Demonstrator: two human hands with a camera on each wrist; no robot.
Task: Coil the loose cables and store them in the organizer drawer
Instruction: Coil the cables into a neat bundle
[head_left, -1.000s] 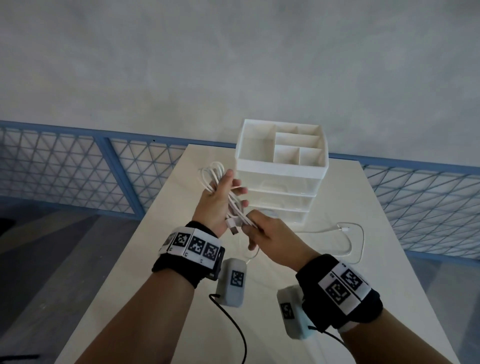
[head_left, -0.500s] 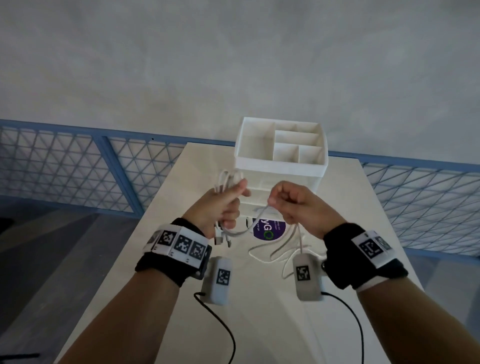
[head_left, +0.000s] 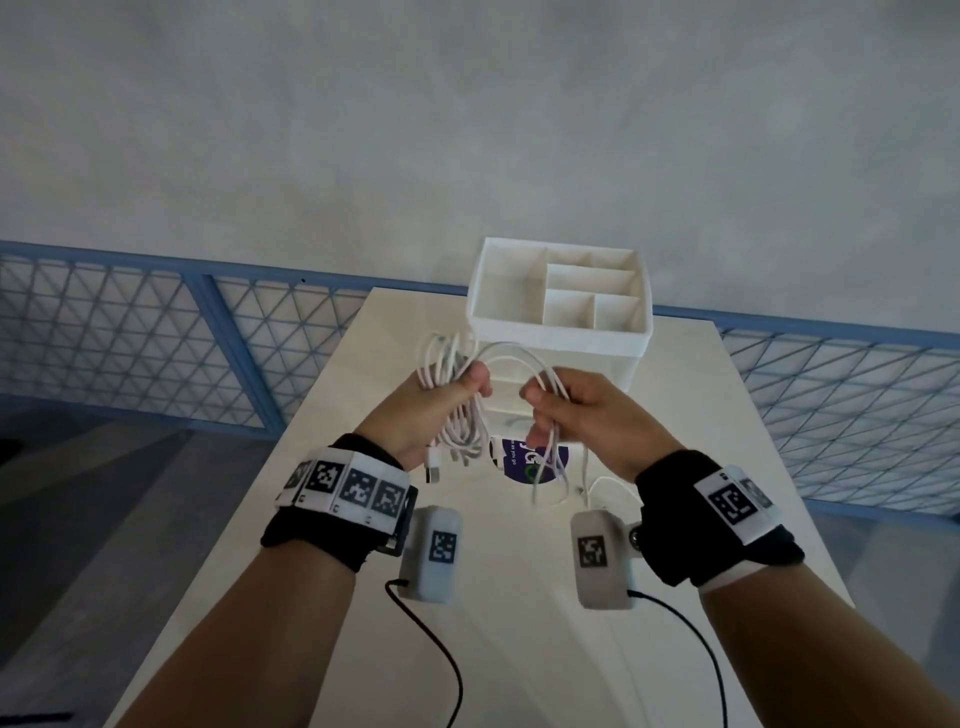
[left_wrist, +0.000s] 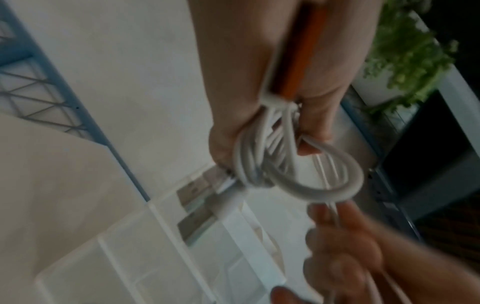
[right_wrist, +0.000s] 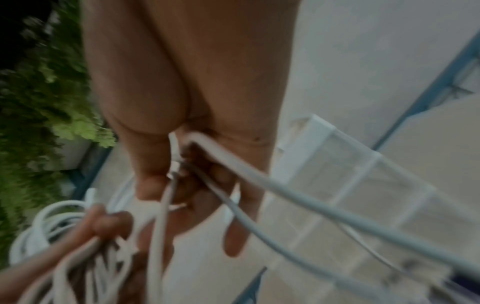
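Both hands clutch white cable (head_left: 511, 358) above pale table (head_left: 332, 519); blue mesh railing (head_left: 156, 343), grey wall (head_left: 467, 130) behind.

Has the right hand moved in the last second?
Yes. The right hand has risen from low beside the left hand to in front of the organizer drawers, holding cable.
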